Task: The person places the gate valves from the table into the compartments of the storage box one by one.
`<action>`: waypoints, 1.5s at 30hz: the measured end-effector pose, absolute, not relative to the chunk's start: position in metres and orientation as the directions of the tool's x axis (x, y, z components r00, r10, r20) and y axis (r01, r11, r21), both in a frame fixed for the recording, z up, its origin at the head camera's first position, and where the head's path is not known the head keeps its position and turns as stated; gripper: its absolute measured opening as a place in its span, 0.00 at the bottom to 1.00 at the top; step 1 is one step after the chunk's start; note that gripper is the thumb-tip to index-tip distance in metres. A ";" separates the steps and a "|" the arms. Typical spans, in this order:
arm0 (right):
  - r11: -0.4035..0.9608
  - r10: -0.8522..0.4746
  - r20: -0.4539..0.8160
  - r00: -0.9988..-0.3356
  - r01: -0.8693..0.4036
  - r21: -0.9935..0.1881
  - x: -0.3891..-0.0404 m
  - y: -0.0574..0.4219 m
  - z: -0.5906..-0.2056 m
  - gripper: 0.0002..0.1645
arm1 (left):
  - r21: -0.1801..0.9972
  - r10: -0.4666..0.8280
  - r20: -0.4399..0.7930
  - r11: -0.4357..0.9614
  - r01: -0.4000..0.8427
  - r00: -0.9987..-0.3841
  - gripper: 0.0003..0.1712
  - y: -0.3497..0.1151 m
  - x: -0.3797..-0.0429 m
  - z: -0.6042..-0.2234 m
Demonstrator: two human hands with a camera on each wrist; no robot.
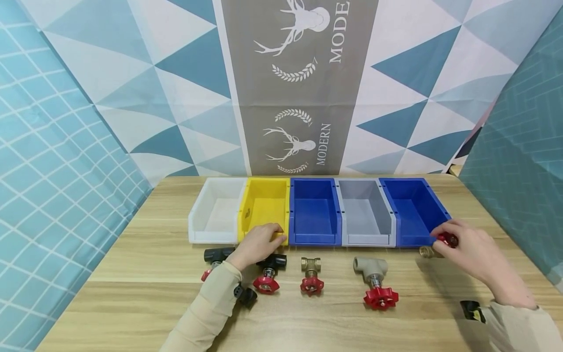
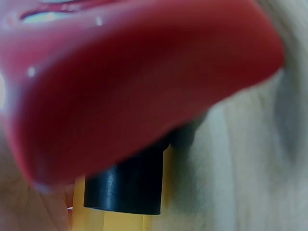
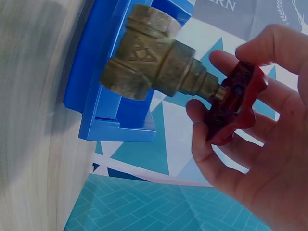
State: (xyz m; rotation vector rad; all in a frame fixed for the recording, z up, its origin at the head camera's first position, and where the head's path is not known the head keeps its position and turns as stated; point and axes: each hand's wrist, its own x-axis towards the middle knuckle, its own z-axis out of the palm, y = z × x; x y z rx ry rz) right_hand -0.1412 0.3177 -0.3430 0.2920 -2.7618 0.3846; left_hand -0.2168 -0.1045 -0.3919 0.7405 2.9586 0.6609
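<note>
My right hand [image 1: 472, 249] grips a brass valve by its red handwheel [image 3: 238, 103], fingers and thumb around the rim. The valve's brass body [image 3: 149, 53] hangs close to the front of the right-hand blue bin [image 1: 411, 239]. My left hand [image 1: 257, 244] rests at the front lip of the yellow bin [image 1: 264, 183], fingers loosely bent over it. Beside that wrist lies a black valve [image 1: 272, 261] with a red handwheel; another black valve [image 1: 215, 254] is partly hidden by the forearm. In the left wrist view, a red handwheel [image 2: 144, 86] fills most of the picture.
Between the hands lie a small brass valve [image 1: 311, 265] and a larger grey valve [image 1: 371, 266], both with red handwheels. A white bin [image 1: 213, 237], another blue bin [image 1: 314, 238] and a grey bin [image 1: 367, 239] complete the row on the wooden table [image 1: 308, 322].
</note>
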 end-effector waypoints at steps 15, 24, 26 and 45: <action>0.937 -0.106 0.467 -0.878 -0.245 -0.248 -0.149 0.312 -0.335 0.07 | 0.405 0.455 0.092 0.795 0.451 -0.886 0.14 -0.105 -0.216 -0.391; 0.927 -0.088 0.442 -0.892 -0.236 -0.291 -0.163 0.311 -0.340 0.09 | 0.407 0.451 0.081 0.799 0.442 -0.889 0.16 -0.105 -0.216 -0.391; 0.923 -0.086 0.440 -0.894 -0.238 -0.303 -0.166 0.311 -0.342 0.09 | 0.406 0.451 0.082 0.799 0.443 -0.889 0.16 -0.105 -0.216 -0.392; 0.894 -0.084 0.362 -0.928 -0.231 -0.385 -0.189 0.308 -0.362 0.09 | 0.400 0.448 0.086 0.803 0.442 -0.890 0.15 -0.105 -0.216 -0.392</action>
